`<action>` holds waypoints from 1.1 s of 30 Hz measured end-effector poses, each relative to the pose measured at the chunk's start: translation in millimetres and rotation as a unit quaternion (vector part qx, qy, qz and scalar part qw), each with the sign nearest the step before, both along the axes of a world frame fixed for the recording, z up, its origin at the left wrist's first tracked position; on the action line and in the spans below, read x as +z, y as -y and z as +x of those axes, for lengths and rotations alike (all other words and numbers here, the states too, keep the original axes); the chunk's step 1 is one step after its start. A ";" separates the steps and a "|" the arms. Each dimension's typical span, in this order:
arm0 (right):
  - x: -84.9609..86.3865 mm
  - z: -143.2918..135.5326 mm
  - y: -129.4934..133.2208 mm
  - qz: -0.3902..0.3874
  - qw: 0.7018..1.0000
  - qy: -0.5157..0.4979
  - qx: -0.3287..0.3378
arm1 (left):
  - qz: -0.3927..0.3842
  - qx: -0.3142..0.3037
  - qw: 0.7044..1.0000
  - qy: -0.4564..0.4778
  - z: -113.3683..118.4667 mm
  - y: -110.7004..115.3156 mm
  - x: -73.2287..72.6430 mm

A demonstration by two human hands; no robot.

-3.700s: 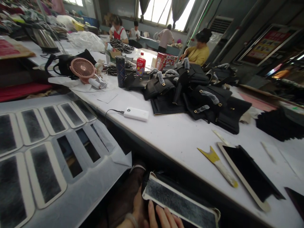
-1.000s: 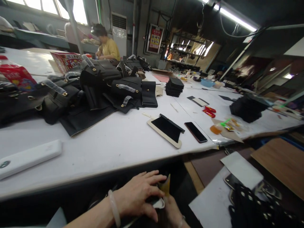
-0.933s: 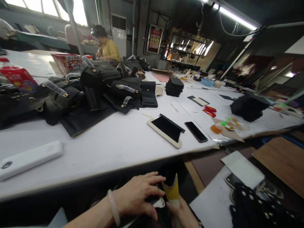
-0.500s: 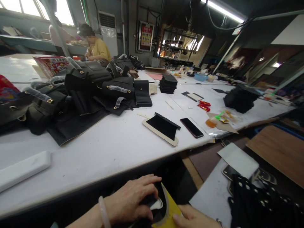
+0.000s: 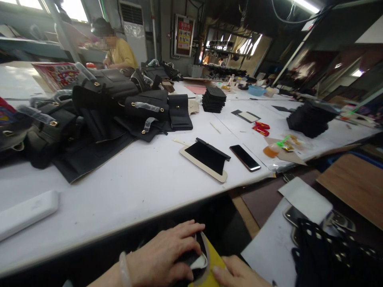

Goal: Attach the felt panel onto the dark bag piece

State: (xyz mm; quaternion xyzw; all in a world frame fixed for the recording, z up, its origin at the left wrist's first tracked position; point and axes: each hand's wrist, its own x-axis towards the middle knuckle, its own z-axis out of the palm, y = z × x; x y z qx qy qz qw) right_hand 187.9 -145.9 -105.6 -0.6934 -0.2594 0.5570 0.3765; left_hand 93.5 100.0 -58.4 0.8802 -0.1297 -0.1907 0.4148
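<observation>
Left hand [image 5: 166, 257] low in view below the near edge of the white surface [image 5: 143, 179], fingers [image 5: 191, 229] spread flat, pressing on a black piece [image 5: 191, 259] with a pale rim. Right hand [image 5: 239, 275] just beside, only partly in frame, thumb against a yellow card [image 5: 213, 261] under the black piece; whether its fingers are closed cannot be told. On the surface: black bags [image 5: 98, 103], phone [image 5: 244, 157], white power bank [image 5: 25, 213].
</observation>
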 end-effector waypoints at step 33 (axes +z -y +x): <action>-0.7 -6.7 -6.4 -0.027 0.998 -0.055 -0.017 | -0.013 -0.017 0.997 -0.073 11.2 -2.3 18.1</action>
